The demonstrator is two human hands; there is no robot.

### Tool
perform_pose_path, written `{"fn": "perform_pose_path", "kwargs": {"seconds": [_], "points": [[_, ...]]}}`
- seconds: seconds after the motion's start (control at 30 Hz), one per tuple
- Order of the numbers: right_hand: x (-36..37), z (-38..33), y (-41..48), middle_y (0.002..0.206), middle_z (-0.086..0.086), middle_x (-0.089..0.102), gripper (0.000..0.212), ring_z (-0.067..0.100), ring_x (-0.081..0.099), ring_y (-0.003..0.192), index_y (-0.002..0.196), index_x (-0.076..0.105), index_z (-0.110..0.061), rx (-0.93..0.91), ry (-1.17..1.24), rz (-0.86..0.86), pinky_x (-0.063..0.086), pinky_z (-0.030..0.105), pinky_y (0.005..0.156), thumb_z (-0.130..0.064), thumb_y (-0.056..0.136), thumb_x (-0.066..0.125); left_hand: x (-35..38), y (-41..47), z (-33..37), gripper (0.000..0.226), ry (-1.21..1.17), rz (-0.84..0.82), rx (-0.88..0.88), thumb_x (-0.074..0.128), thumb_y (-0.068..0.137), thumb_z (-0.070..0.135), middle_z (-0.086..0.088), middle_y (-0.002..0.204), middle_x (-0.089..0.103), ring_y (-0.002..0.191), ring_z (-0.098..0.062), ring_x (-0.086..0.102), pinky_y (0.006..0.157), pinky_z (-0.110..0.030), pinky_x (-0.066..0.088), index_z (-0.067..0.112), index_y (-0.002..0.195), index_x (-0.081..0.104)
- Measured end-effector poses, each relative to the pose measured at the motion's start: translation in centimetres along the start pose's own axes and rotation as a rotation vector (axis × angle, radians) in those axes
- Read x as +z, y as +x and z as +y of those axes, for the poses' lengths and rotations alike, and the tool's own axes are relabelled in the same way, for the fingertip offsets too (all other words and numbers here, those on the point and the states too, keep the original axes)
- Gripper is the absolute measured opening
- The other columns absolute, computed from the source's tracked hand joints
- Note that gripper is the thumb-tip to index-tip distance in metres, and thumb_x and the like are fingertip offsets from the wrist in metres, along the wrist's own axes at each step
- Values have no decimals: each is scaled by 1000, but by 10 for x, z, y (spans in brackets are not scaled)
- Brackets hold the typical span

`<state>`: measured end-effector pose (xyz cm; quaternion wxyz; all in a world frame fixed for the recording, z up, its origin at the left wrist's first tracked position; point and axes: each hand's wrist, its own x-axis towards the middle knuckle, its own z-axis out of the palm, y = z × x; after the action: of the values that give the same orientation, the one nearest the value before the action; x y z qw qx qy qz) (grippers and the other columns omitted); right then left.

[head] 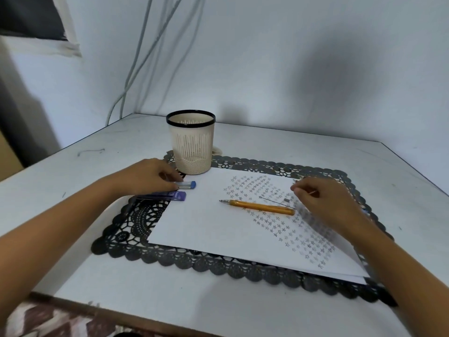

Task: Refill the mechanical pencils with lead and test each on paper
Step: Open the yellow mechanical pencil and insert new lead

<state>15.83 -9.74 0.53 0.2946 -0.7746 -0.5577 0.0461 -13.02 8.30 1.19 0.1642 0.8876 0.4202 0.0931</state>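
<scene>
At paper's (206, 227) left edge: left hand (150, 176) gripped blue-capped lead case (186, 185) | right hand (323, 203) pinched thin stick (313, 192) | orange mechanical pencil (260, 207) lay mid-paper | likely refilling; next needs lead threaded into barrel.

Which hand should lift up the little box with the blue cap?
The left hand: its fingers pinch the end of the blue-capped lead case. The right hand is across the paper, pinching a thin stick.

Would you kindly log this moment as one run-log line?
left hand grips blue-capped lead case | right hand pinches thin piece | orange pencil lies on paper
</scene>
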Motion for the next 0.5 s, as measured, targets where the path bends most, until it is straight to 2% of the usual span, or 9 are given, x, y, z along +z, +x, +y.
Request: {"fn": "perform_pose_path", "kwargs": {"seconds": [0.2,0.3,0.4,0.5], "points": [[0,1,1,92,-9,60,20,7,54,82,108,65,-18,-8,-2,0,42,24,79,-24,91,55,-4,0,-1,22,-79,-51,-12,62,84,33,11,104,61,98,-9,56,81,-18,40,29,105,68],[0,1,1,88,-11,57,19,5,53,80,107,65,-18,-16,1,10,43,24,79,-23,91,56,-7,-1,4,24,-11,-32,3,58,87,32,6,105,60,99,-12,55,79,-20,38,26,109,67],[-1,0,1,88,-12,57,18,3,53,79,105,65,-18,-38,9,3,42,19,76,-19,90,57,-5,-5,22,23,81,107,115,54,90,26,2,105,60,95,-15,56,76,-21,39,22,109,66],[-2,-1,2,84,-14,58,12,-4,51,75,98,65,-19,-58,4,-26,42,14,71,-16,88,59,7,-11,55,25,44,135,286,53,90,30,11,104,57,90,-3,54,76,-16,40,25,111,64]]}}
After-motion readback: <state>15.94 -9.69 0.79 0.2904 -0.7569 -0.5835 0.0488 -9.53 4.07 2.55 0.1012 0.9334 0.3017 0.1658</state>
